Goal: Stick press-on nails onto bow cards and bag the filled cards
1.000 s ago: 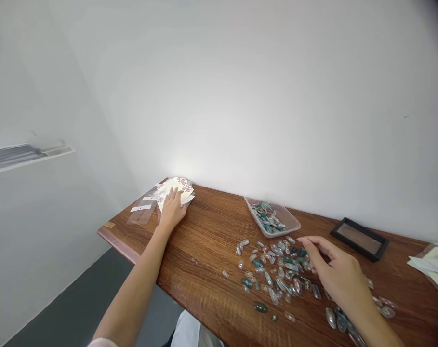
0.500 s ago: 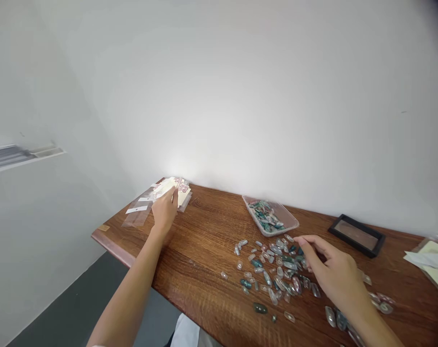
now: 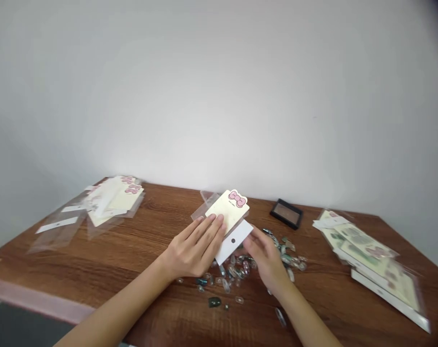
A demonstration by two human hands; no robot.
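A cream card with a pink bow (image 3: 228, 208), in a clear bag with a white header strip (image 3: 234, 241), is held above the table's middle. My left hand (image 3: 199, 246) lies over the card's lower part, thumb hidden behind it. My right hand (image 3: 265, 255) pinches the right end of the white header between thumb and fingers. Under and around both hands lie loose press-on nail tips (image 3: 236, 270), clear, teal and dark green. The plastic tub is not visible.
More bow cards and clear bags (image 3: 112, 197) lie at the left of the wooden table (image 3: 161, 207). A black framed case (image 3: 286, 213) sits near the wall. Bagged cards (image 3: 366, 248) overlap at the right; the table's front edge (image 3: 41, 299) shows at lower left.
My left hand has come from the card pile to the middle with a bagged card. My right hand has left the nail tips and gripped the bag's header. The view has turned right.
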